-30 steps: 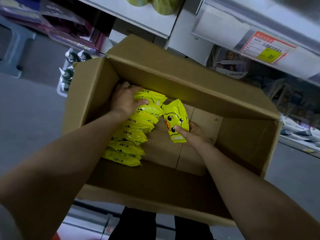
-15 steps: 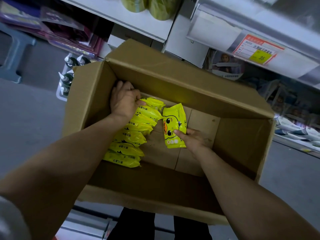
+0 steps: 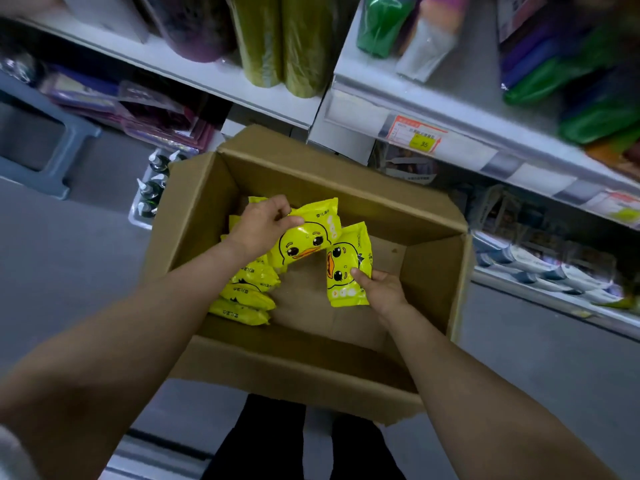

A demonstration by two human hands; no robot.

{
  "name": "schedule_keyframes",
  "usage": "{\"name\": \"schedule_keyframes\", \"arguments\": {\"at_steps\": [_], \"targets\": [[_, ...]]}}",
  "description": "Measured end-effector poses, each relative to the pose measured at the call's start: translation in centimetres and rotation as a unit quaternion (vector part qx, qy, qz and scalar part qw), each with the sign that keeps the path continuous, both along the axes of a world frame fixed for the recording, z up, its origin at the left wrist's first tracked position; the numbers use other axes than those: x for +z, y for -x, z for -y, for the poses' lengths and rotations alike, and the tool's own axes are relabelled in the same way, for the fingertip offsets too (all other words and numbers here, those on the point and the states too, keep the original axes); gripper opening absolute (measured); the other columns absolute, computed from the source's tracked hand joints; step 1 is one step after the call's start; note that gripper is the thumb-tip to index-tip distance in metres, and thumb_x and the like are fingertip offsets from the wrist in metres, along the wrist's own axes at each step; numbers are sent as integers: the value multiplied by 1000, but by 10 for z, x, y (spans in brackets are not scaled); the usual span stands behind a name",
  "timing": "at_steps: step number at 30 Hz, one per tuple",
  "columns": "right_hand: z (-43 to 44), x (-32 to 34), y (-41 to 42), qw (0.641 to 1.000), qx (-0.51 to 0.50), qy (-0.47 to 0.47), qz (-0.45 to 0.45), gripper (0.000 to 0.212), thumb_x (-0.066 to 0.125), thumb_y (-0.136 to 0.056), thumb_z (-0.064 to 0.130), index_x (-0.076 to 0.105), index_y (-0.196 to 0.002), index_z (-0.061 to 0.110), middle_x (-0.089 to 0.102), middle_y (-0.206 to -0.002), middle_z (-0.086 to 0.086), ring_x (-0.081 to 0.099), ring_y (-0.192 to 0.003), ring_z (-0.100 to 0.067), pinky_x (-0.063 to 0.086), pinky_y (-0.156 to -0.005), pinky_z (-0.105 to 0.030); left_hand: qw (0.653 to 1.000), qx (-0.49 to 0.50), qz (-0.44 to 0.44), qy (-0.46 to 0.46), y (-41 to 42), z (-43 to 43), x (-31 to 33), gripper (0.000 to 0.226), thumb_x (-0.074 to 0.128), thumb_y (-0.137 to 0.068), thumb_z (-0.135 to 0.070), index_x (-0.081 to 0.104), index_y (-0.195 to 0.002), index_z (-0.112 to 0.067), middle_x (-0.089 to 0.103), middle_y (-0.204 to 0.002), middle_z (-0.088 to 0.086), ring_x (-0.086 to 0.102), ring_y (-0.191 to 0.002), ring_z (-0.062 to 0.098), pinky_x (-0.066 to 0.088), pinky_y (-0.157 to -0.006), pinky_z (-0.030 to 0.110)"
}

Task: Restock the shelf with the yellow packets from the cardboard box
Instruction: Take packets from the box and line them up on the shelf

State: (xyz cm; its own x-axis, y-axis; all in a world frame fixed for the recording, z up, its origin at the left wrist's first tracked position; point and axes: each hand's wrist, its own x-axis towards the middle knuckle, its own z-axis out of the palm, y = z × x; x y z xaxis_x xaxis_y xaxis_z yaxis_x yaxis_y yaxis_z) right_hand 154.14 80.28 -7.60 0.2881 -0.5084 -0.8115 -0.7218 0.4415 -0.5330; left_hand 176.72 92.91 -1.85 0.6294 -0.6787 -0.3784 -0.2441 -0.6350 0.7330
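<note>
An open cardboard box (image 3: 433, 292) stands on the floor below me. Several yellow packets with a duck face (image 3: 247, 294) lie in a row along its left side. My left hand (image 3: 261, 226) grips one yellow packet (image 3: 306, 242) by its top edge, lifted above the row. My right hand (image 3: 381, 289) holds a second yellow packet (image 3: 346, 268) upright over the box's bare bottom, thumb on its front. The two held packets touch at their edges.
White shelves (image 3: 446, 112) rise behind the box, carrying green rolls (image 3: 280, 43) and coloured packs. A price tag (image 3: 417, 135) hangs on the shelf edge. Bottles in a tray (image 3: 150, 192) and a grey stool (image 3: 41, 143) stand at left. My legs show below the box.
My left hand has pulled one packet up out of the row. My right hand has lifted its packet slightly. The camera has tilted up, showing more shelf.
</note>
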Motion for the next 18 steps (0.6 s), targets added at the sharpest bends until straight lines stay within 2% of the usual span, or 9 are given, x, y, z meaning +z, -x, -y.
{"name": "schedule_keyframes", "arguments": {"at_steps": [3, 5, 7, 9, 10, 11, 13, 15, 18], "targets": [[6, 25, 14, 999, -4, 20, 33, 9, 73, -90, 27, 74, -85, 20, 77, -99, -10, 73, -90, -26, 59, -85, -37, 1000, 14, -11, -8, 25, -1, 23, 28, 59, -96, -29, 46, -78, -13, 39, -61, -2, 34, -61, 15, 29, -51, 17], [12, 41, 28, 998, -11, 25, 60, 12, 75, -89, 28, 75, -82, 18, 77, -94, -8, 74, -90, -26, 58, -89, -40, 999, 33, -15, -12, 47, 1, 42, 29, 51, -100, -32, 48, -85, -7, 39, -64, -1, 35, -66, 20, 29, -54, 27], [20, 64, 45, 995, -17, 33, 93, 14, 75, -89, 30, 74, -84, 16, 77, -95, -8, 72, -85, -23, 57, -82, -33, 998, 64, -25, -6, 72, 5, 63, 34, 49, -100, -37, 49, -86, -5, 39, -66, 0, 36, -68, 20, 25, -58, 34], [30, 85, 70, 992, -27, 39, 117, 21, 76, -87, 35, 74, -89, 14, 77, -98, -8, 70, -83, -21, 52, -75, -27, 991, 100, -82, 18, 103, 9, 87, 50, 57, -91, -54, 52, -88, -5, 46, -73, 3, 43, -71, 19, 33, -64, 32], [36, 96, 85, 990, -33, 43, 128, 24, 77, -85, 37, 75, -90, 13, 77, -99, -8, 71, -85, -23, 52, -78, -29, 983, 118, -138, 38, 120, 12, 99, 61, 63, -81, -65, 55, -92, -6, 55, -79, 4, 52, -75, 20, 41, -70, 33], [42, 107, 102, 988, -41, 48, 143, 26, 79, -83, 38, 75, -88, 13, 77, -97, -8, 72, -90, -25, 53, -85, -33, 970, 129, -199, 57, 137, 17, 111, 64, 70, -73, -67, 59, -98, -8, 66, -87, 4, 61, -80, 21, 49, -76, 37], [57, 130, 141, 984, -52, 56, 162, 25, 81, -81, 38, 76, -86, 14, 78, -94, -6, 73, -92, -27, 54, -92, -38, 945, 114, -296, 86, 176, 32, 133, 42, 75, -82, -41, 64, -110, -12, 74, -102, 9, 71, -84, 22, 59, -75, 39], [74, 158, 182, 978, -65, 61, 190, 18, 80, -82, 32, 77, -87, 15, 78, -90, -4, 72, -86, -24, 56, -86, -38, 932, 59, -345, 95, 218, 52, 159, 24, 68, -88, -16, 65, -112, -11, 75, -98, 8, 73, -79, 19, 60, -67, 33], [104, 200, 243, 964, -74, 102, 232, 14, 80, -83, 22, 77, -92, 12, 78, -88, -1, 73, -85, -19, 58, -79, -34, 935, -26, -338, 106, 271, 86, 197, 24, 68, -86, -6, 66, -110, -10, 76, -93, 6, 72, -77, 18, 59, -66, 29]]}}
